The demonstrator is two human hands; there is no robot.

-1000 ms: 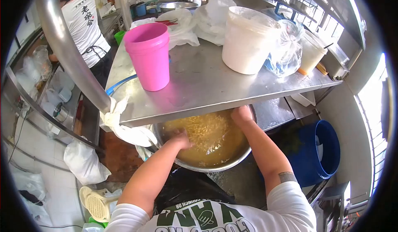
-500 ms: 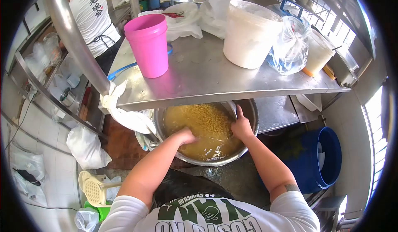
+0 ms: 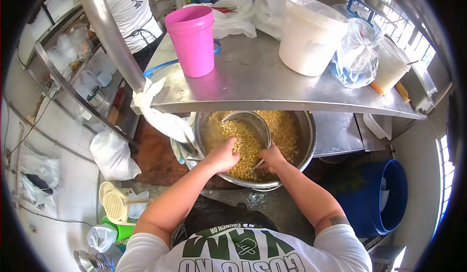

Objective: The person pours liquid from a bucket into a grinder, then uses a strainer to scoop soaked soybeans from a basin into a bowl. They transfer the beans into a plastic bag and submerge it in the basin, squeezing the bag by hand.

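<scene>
The left hand (image 3: pixel 224 155) and right hand (image 3: pixel 271 157) both grip a small round metal strainer (image 3: pixel 250 118) of yellow beans (image 3: pixel 245 143). It sits in a large round steel basin (image 3: pixel 308 140).

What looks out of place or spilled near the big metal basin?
A crumpled white cloth hangs off the corner of the steel table, drooping beside the basin. The floor just below the basin glistens, as if wet. Nothing else stands out.
</scene>
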